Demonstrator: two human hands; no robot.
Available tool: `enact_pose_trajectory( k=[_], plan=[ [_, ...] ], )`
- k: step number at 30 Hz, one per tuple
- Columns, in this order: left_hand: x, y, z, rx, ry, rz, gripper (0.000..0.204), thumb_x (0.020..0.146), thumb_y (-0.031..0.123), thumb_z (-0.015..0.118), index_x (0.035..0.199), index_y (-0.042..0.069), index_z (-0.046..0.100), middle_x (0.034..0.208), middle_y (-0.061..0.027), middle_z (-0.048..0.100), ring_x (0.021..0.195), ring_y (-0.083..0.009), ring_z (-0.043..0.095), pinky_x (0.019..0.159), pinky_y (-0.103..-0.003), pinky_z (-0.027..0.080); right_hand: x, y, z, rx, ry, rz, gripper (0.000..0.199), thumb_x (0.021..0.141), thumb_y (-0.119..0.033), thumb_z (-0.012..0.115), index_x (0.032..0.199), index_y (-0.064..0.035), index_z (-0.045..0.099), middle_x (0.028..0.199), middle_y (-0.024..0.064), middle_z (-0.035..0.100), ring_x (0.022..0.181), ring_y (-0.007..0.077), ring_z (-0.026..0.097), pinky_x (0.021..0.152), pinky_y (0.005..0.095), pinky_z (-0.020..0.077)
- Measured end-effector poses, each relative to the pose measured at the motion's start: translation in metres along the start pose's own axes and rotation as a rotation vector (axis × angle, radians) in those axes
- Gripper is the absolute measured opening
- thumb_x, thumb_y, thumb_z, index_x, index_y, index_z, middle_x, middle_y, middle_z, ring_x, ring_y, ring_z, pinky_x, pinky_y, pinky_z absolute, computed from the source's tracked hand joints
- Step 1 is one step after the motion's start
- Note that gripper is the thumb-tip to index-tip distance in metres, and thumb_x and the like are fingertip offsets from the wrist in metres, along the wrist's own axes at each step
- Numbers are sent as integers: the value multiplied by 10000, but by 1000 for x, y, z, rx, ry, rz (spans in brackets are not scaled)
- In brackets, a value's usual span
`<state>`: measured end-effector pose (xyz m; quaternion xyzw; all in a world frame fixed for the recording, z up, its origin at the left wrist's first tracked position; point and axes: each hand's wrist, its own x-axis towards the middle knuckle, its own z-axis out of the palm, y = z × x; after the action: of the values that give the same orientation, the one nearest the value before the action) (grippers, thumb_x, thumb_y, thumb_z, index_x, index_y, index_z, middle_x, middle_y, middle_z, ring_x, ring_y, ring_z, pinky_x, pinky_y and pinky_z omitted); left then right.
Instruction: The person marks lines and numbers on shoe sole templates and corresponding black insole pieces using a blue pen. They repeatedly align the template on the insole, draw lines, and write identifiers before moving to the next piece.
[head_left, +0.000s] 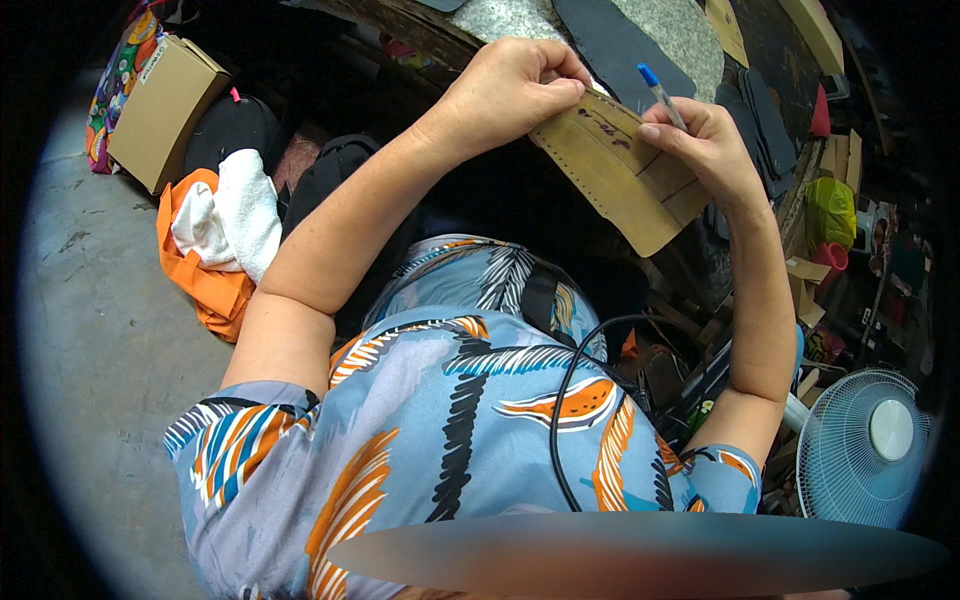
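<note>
My left hand [513, 92] pinches the upper left corner of a flat, olive-tan pattern piece [638, 205], thumb and fingers pressed together. Small holes run along its edges, and dark lines and handwritten marks show on its face. At the piece's upper right edge, my right hand [712, 158] grips it by the thumb. A clear pen [662, 98] with a blue cap is tucked in the fingers of that same hand, cap end up. The piece is held tilted in the air before the workbench. Behind it a dark grey flat sheet [622, 45] lies on the bench.
A speckled stone slab [697, 32] lies under the dark sheet. More dark cut pieces [765, 125] are stacked to the right. A white fan [862, 445] stands at lower right. On the left are a cardboard box [165, 112], an orange bag [212, 300] and a white towel [245, 205].
</note>
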<state>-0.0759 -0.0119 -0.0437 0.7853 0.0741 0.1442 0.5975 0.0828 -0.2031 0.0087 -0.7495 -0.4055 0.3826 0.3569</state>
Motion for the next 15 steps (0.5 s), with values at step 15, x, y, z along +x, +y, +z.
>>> enact_pose_trajectory(
  k=[15],
  plan=[
    [-1,-5,-10,-23,-24,-28,247,860,176,573,968,-22,673,778,-81,661,698,-115,624,648,-254,513,4,2,-4,2,-14,14,239,842,-285,710,884,-50,693,740,-5,644,680,59,578,658,217,457]
  ],
)
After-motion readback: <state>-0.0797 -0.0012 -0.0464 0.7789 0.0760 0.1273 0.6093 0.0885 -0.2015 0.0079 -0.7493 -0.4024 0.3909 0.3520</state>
